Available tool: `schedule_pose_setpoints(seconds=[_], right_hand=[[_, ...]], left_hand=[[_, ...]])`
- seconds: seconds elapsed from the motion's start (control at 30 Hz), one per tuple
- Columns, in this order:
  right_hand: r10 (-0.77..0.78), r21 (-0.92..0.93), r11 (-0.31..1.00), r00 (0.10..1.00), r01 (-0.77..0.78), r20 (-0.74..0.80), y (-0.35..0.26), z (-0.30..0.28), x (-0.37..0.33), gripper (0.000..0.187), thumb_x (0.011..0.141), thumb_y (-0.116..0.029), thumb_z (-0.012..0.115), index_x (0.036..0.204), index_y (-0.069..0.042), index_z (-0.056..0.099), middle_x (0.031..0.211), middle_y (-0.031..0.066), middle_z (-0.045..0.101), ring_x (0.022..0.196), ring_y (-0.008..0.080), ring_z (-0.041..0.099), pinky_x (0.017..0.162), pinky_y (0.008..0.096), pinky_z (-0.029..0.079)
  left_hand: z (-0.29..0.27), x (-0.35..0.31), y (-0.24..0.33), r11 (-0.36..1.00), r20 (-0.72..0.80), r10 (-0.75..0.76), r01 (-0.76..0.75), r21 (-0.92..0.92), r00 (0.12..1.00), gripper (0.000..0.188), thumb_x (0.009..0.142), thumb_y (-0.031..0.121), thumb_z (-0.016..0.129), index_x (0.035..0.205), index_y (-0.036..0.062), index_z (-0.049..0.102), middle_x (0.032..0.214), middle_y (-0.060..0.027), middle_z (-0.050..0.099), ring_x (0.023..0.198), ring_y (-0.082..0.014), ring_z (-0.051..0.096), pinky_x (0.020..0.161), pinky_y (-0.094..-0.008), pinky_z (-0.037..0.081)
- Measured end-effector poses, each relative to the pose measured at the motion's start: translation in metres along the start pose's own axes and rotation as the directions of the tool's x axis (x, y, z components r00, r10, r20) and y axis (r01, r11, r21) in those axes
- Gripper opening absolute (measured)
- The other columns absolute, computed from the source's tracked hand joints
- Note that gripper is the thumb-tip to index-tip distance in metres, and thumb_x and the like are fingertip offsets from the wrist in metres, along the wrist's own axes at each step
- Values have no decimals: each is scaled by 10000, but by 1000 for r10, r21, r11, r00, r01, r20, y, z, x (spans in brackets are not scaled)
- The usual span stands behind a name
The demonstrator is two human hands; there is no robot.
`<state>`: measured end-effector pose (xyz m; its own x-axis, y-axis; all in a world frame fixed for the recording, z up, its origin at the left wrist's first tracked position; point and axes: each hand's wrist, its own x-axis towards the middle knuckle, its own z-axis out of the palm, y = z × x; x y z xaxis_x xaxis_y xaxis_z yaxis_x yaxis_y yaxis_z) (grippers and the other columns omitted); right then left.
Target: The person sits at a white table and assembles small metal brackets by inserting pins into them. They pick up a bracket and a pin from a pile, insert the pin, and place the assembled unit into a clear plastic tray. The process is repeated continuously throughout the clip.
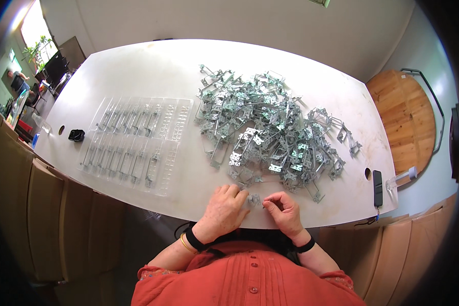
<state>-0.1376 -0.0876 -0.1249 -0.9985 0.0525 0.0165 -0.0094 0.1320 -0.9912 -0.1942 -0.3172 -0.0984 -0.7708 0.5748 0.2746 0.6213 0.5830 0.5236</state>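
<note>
At the near edge of the white table, my left hand [225,208] is closed, its fingers against a small grey metal bracket [254,199]. My right hand [284,211] is just to the right, thumb and forefinger pinched together on a tiny dark thing too small to name. Beyond both hands spreads a large tangled heap of grey metal brackets [270,120] with thin rods. On the left, a clear plastic tray [171,171] holds two rows of rod-shaped metal parts; its slots on the right side show no parts.
A black phone-like device [377,187] and a clear bottle [399,179] are at the table's right edge. A small black box [76,135] sits at the left. Cardboard boxes [74,219] stand below the left edge. A person [19,82] is in the far left background.
</note>
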Motion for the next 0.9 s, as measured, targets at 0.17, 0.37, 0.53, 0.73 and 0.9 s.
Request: schedule_pose_setpoints(seconds=[0.17,0.37,0.53,0.73,0.9], right_hand=[[15,2,1000,1000,-15,27,-2,-1,0,108,1013,-86,765,1091,-40,706,978,-12,734,905,59,666,802,224,533],[25,75,997,999,-28,36,3,-3,-1,120,1022,-100,760,1104,-42,695,986,-13,725,905,56,666,803,221,530],[8,59,998,1000,-9,22,7,-2,-2,120,1021,-100,761,1099,-39,694,981,-9,727,905,60,672,804,220,531],[-1,29,1000,1000,1,9,6,1,-2,112,1019,-94,759,1092,-36,698,968,-5,732,898,66,681,802,224,538],[-19,-4,1000,1000,19,4,6,1,-2,113,1015,-89,760,1095,-37,700,964,-3,733,898,67,681,804,228,541]], left_hand=[[-5,7,5,999,25,43,-43,13,999,443,798,152,829,1198,42,672,1102,-144,655,1044,-346,617,928,-441,480],[-21,10,5,995,-147,54,-66,-75,988,462,798,138,842,1211,41,663,1027,-125,688,978,-337,650,925,-445,487],[-29,7,-7,990,-234,-8,-26,-141,972,552,803,126,875,1307,57,661,1024,-116,734,923,-309,694,931,-427,507],[-32,4,-19,971,-288,-140,75,-227,947,719,852,60,845,1520,101,582,1130,-152,745,1008,-284,725,916,-401,567],[-35,6,-23,928,-270,-229,126,-352,935,727,894,18,805,1564,118,543,1173,-163,723,1000,-264,715,907,-374,585]])
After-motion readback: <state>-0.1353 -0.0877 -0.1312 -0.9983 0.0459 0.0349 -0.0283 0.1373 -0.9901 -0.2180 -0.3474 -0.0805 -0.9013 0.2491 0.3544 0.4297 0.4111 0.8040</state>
